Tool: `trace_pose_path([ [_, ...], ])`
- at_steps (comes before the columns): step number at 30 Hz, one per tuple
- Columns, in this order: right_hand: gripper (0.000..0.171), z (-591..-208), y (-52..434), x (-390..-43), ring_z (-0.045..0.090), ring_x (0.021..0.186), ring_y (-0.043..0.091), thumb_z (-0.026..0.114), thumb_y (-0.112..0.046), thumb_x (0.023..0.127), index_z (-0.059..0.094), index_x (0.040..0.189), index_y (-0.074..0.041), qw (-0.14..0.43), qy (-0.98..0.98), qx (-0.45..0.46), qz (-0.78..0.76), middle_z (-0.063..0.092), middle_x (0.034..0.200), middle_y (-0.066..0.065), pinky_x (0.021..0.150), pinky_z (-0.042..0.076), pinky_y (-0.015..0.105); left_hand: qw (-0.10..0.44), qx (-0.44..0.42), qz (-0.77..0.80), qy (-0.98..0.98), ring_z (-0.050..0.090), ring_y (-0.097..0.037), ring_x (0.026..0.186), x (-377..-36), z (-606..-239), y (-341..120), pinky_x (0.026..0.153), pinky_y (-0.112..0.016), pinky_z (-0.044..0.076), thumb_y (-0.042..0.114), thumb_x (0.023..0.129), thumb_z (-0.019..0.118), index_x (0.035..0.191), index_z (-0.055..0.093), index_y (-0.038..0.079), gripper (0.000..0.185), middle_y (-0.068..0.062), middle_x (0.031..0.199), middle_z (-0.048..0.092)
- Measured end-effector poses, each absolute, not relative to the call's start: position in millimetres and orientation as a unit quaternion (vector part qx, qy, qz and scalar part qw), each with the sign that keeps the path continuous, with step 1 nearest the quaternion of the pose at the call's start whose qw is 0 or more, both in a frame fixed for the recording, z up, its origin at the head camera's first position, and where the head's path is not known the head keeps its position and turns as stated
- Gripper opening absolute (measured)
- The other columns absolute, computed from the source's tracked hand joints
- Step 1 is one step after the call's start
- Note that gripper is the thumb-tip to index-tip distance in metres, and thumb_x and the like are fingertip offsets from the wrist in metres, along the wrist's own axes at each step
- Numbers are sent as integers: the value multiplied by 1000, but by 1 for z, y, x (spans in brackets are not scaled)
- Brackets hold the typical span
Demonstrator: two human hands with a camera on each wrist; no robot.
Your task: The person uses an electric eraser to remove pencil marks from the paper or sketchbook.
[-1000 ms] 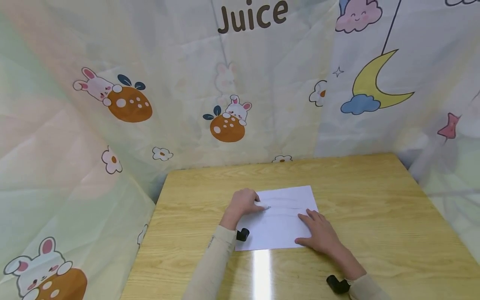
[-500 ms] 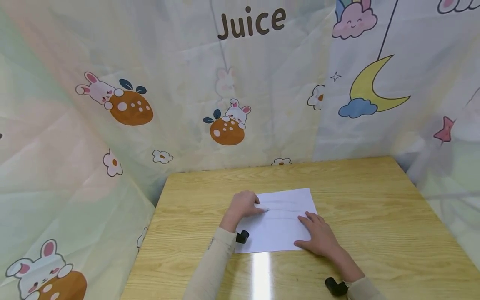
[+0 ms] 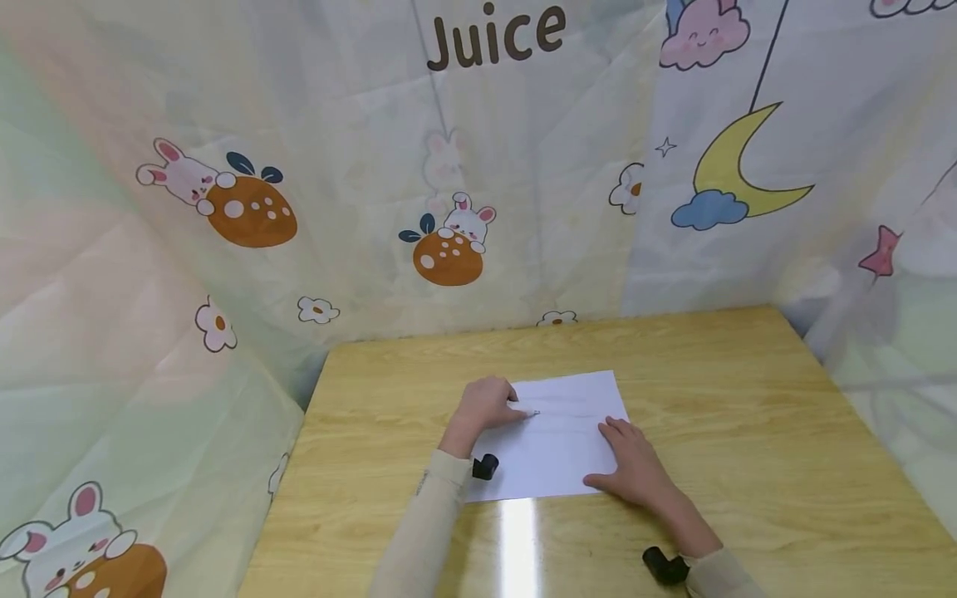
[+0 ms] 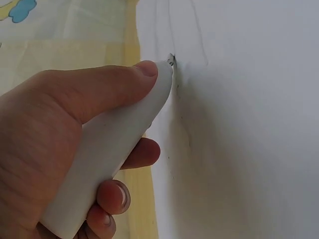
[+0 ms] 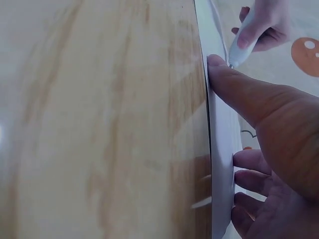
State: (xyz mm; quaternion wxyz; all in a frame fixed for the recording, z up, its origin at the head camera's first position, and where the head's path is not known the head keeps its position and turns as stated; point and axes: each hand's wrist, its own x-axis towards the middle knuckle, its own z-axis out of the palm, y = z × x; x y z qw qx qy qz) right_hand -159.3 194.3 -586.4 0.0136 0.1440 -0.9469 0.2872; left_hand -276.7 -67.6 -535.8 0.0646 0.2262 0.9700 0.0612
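Right hand [image 3: 635, 469]: lies flat on the near right part of the paper [image 3: 557, 461] — fingers straight, pressing it down.
Paper: white sheet, flat on the wooden table [image 3: 748, 432], a few thin lines across its far half.
Left hand [image 3: 484, 407]: fingers curled tight round a white pen [image 4: 107, 154] — its tip touches the paper by the far left edge.
Doing it well: I think the flat hand should press hard so the sheet can't slide, and the pen should go slow and light.
Behind: a curtain [image 3: 247, 199] with bunnies and a moon.
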Motion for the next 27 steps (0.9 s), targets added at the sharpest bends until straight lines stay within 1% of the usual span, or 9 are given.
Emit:
trace_pose_path([
  [4,92,-582,194,-160,39,126,47,85,-46,68,51,132,11,24,-948,145,281,46,136,30,99,32,61,65,240,72,966,51,-6,60,-278,-532,-64,54,-26,43,51,78,76,86,79,25,27,12,77,68],
  [8,92,-582,194,-161,39,127,47,85,-46,68,51,132,10,20,-951,139,275,46,137,30,100,32,61,71,249,81,962,53,-5,63,-277,-529,-59,56,-26,44,52,79,75,90,80,25,30,11,84,70],
  [14,93,-582,195,-160,37,128,47,85,-46,69,50,133,10,7,-953,136,270,45,138,30,101,31,61,77,221,71,970,51,-6,61,-275,-531,-59,55,-27,42,50,77,77,85,79,25,26,12,79,68],
  [20,92,-583,195,-161,38,128,47,84,-46,69,50,134,10,15,-953,138,270,45,138,29,101,31,60,68,249,82,963,53,-6,64,-274,-529,-53,55,-27,44,50,79,75,90,80,24,29,10,81,69],
  [27,92,-584,194,-159,38,129,46,84,-47,70,50,134,10,15,-954,141,265,45,139,29,101,32,59,72,220,76,970,51,-5,60,-272,-530,-60,54,-26,42,49,77,78,87,80,25,26,13,79,68],
])
